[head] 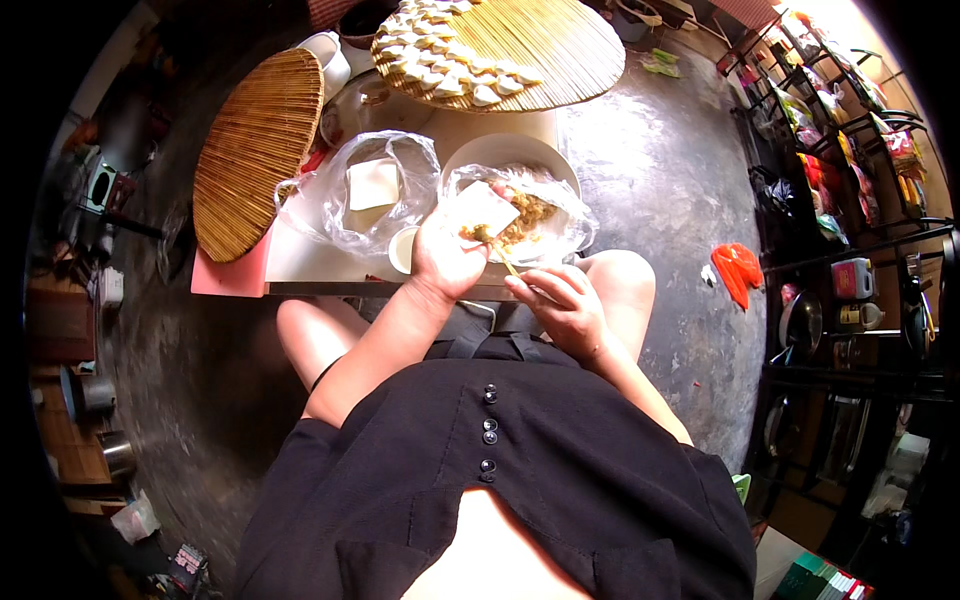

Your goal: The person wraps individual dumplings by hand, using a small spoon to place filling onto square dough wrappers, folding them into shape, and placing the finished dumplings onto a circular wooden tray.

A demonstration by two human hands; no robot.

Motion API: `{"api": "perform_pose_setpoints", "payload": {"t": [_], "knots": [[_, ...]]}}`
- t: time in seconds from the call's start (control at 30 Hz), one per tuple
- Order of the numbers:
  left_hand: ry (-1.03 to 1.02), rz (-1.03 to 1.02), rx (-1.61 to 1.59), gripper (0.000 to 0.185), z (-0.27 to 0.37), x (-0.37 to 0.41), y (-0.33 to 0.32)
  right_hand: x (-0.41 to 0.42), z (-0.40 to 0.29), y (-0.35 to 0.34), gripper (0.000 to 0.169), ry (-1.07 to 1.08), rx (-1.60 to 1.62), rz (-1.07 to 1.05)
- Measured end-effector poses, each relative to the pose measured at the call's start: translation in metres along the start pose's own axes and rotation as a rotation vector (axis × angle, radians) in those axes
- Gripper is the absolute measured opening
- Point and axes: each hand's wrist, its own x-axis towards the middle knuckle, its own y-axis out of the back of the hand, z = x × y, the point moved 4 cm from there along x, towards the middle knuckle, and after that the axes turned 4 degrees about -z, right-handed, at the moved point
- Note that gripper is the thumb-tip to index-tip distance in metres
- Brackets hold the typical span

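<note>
My left hand (444, 259) holds a square dough wrapper (487, 206), with a dab of filling at its near edge. A thin stick-like utensil (507, 262) is pinched in my right hand (562, 304), its tip against the filling on the wrapper. Behind both hands, a pale round bowl (510, 144) lined with clear plastic holds minced filling (534, 214). To the left, a stack of square wrappers (373, 184) lies in an open clear plastic bag (341, 225). A small white cup (403, 250) stands beside my left hand.
Rows of folded dumplings (450, 71) cover the left of a round slatted tray (555, 45) at the far side. Another slatted mat (259, 154) leans at the table's left. A white container (328, 58) stands behind. Shelves (825, 135) and a red plastic bag (736, 274) are right.
</note>
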Motion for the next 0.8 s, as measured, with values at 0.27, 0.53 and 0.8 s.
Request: {"api": "perform_pose_setpoints", "payload": {"t": [0.27,0.53,0.8], "knots": [[-0.019,-0.057,-0.034,0.049,0.001,-0.002,-0.002,-0.005,0.014,0.006,0.025,-0.344,0.318,0.271],[-0.072,0.059,0.174,0.047,-0.001,-0.002,0.0,0.019,0.014,0.021,0.036,-0.031,0.131,-0.084],[-0.11,0.029,0.145,0.048,0.001,0.003,0.018,0.041,0.022,0.041,0.033,0.07,-0.126,-0.476]]}}
